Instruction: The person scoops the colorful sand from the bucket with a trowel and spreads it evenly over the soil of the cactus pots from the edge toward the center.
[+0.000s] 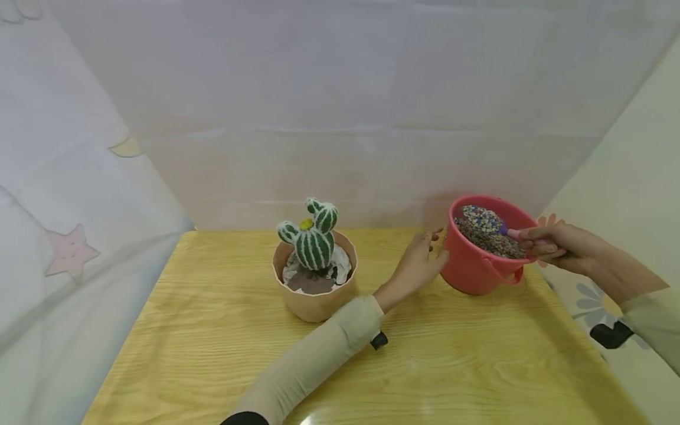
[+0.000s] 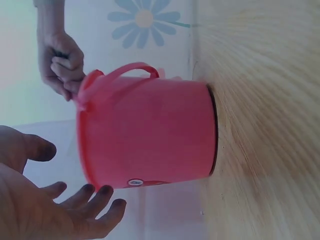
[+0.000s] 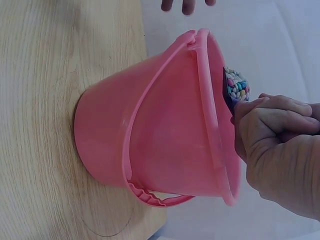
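Note:
My right hand (image 1: 565,245) grips the pink handle of a small shovel (image 1: 513,234) over the mouth of a pink bucket (image 1: 470,268). Colorful pebbles (image 1: 480,217) heap on the shovel's purple scoop, and the right wrist view shows the same pebbles (image 3: 237,86) near the rim. Brownish gravel (image 1: 489,241) lies inside the bucket. My left hand (image 1: 417,260) is held beside the bucket's left side, fingers relaxed and nothing in them. In the left wrist view, its fingertips (image 2: 104,192) are right at the bucket's rim.
Left of the bucket stands a tan pot (image 1: 313,306) holding a knitted green-and-white cactus (image 1: 313,249), with crumpled white paper and brown material around its base. All of it is on a wooden table (image 1: 435,366). A pale cloth wall (image 1: 372,118) rises behind.

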Available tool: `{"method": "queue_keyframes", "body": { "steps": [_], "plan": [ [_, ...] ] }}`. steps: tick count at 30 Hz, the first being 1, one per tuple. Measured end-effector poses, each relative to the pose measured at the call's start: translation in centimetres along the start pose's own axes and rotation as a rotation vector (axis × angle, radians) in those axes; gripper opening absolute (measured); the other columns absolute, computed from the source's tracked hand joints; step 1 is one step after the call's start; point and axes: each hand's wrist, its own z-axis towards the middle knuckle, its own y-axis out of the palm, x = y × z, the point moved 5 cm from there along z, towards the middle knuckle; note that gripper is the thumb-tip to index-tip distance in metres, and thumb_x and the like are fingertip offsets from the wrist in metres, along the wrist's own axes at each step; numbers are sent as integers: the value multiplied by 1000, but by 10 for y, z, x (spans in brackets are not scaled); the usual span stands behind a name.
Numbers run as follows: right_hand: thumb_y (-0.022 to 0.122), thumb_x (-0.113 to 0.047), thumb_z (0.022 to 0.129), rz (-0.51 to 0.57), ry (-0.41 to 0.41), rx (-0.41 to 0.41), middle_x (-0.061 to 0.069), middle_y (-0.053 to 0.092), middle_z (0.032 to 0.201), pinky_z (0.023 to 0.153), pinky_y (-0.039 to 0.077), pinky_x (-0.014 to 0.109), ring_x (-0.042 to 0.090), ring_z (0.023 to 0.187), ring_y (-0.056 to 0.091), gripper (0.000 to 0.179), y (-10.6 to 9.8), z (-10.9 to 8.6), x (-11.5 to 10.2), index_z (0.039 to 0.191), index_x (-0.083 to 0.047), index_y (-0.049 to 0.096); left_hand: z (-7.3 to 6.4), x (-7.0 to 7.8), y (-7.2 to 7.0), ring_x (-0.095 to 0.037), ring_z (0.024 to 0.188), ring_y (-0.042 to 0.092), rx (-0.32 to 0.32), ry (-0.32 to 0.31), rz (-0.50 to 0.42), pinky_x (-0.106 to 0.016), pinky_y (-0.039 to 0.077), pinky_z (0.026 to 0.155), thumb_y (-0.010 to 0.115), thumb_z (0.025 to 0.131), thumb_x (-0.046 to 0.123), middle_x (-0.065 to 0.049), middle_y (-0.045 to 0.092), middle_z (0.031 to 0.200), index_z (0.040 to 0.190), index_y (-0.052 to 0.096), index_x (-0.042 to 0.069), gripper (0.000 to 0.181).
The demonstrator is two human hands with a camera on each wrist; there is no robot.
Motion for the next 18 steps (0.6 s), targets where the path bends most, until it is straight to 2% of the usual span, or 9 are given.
{"method": "queue_keyframes", "body": {
  "steps": [3,7,11,13,15,18],
  "plan": [
    [22,1,111,-16,-7,27,1,42,67,46,11,26,14,51,10,50,2,1,-1,120,4,71,-22,9,-12,-19,126,54,-46,71,-9,-27,48,96,53,107,27,-4,51,146,154,43,11,51],
    [23,-1,112,8,21,61,1,58,77,47,13,25,13,52,10,51,3,-4,1,125,0,71,-49,22,-25,-11,125,53,-77,134,12,-23,45,98,52,107,29,0,51,146,154,44,15,49],
    [22,-4,112,19,43,53,-2,38,65,47,15,26,13,52,10,52,6,-7,1,125,-1,72,-69,29,-35,-9,123,53,-86,153,51,-23,44,99,51,108,30,0,54,143,154,45,18,48],
    [20,-4,112,45,48,33,-2,28,66,48,16,25,12,52,9,52,8,-7,1,126,-1,71,-77,29,-40,-9,122,54,-83,157,75,-25,45,98,50,108,32,-1,56,141,153,46,19,47],
    [19,-5,112,95,54,9,-2,33,69,49,17,24,11,54,9,53,11,-6,1,129,-2,68,-85,28,-47,-11,122,55,-77,162,102,-27,47,97,50,108,32,0,56,140,153,46,21,46],
    [18,-5,112,144,68,1,-3,48,77,50,19,23,10,55,9,52,14,-4,0,133,-3,66,-96,28,-59,-12,122,55,-68,183,125,-27,48,94,51,107,29,1,56,139,152,47,22,45]
  ]
}}
